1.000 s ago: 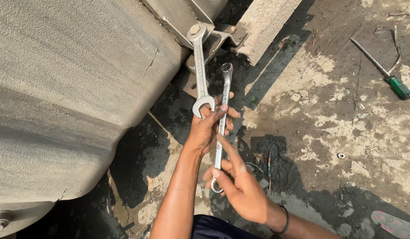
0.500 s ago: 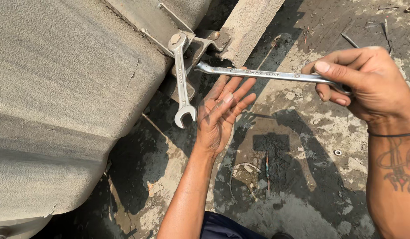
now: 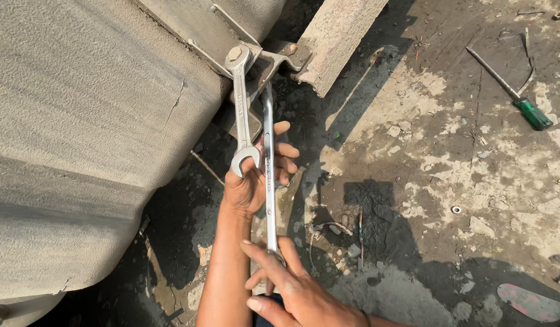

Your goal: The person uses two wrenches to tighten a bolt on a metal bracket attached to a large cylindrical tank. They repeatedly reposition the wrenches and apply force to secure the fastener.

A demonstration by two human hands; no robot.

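Note:
A short silver wrench [image 3: 240,109] hangs with its ring end on a bolt [image 3: 234,53] at a metal bracket [image 3: 274,60] of the big grey dusty body. Its open jaw points down. My left hand [image 3: 255,175] lies around that lower jaw end, fingers spread past it. A second, longer silver wrench [image 3: 268,163] runs nearly upright beside the first, its top end at the bracket underside. My right hand [image 3: 295,287] grips the long wrench's lower end at the bottom of the view.
A large grey dusty vehicle body [image 3: 92,121] fills the left. A concrete slab [image 3: 337,42] leans at top centre. On the oily ground lie a green-handled screwdriver [image 3: 513,91], a small washer [image 3: 456,210] and a pink sandal [image 3: 528,301].
My right hand swung the long wrench from lying across at the upper right down to upright beside the short one. My left hand closed in around the short wrench's jaw.

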